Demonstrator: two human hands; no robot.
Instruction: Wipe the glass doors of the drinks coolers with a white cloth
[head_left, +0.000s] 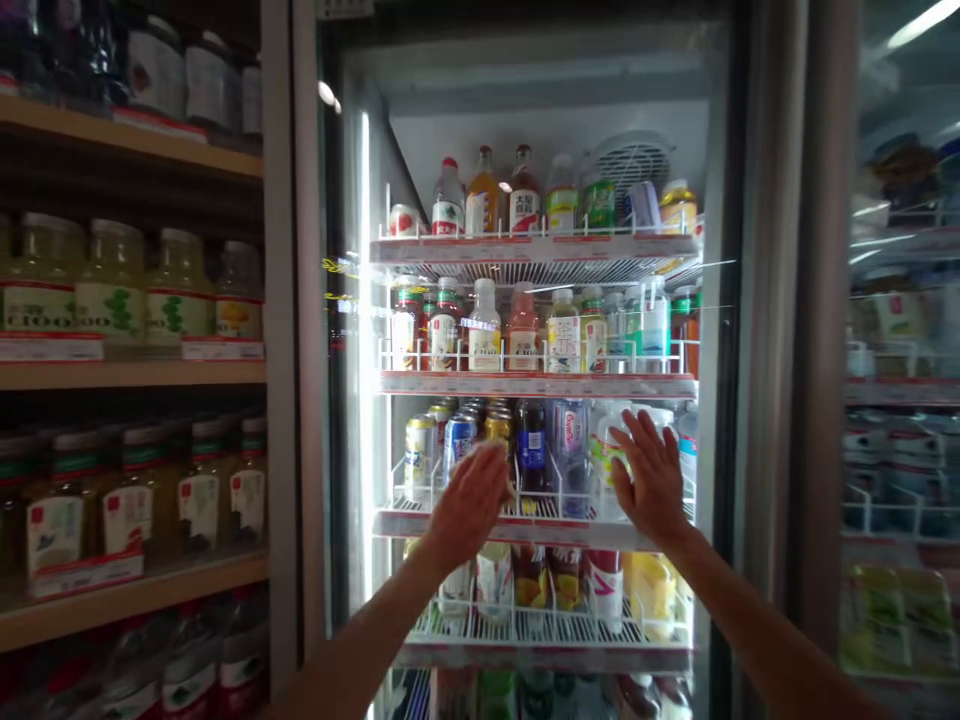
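Both my arms reach into a lit drinks fridge, at its third wire shelf (525, 528). My left hand (469, 505) is curled, back toward me, around a gold can (498, 428) in the rows of cans; its fingertips are blurred. To its left stand a silver-and-yellow can (420, 450) and a blue can (459, 440). My right hand (649, 480) is open with fingers spread, holding nothing, right in front of pale plastic bottles (609, 440). A dark bottle with a blue label (531, 445) and a clear bottle (570, 445) stand between my hands.
Upper shelves (536, 385) carry several juice and tea bottles; a lower shelf (540, 630) holds more drinks. The fridge's glass door (341, 380) stands open on the left. Wooden shelves (135, 375) of bottles fill the left; a closed glass-door fridge (900, 400) is on the right.
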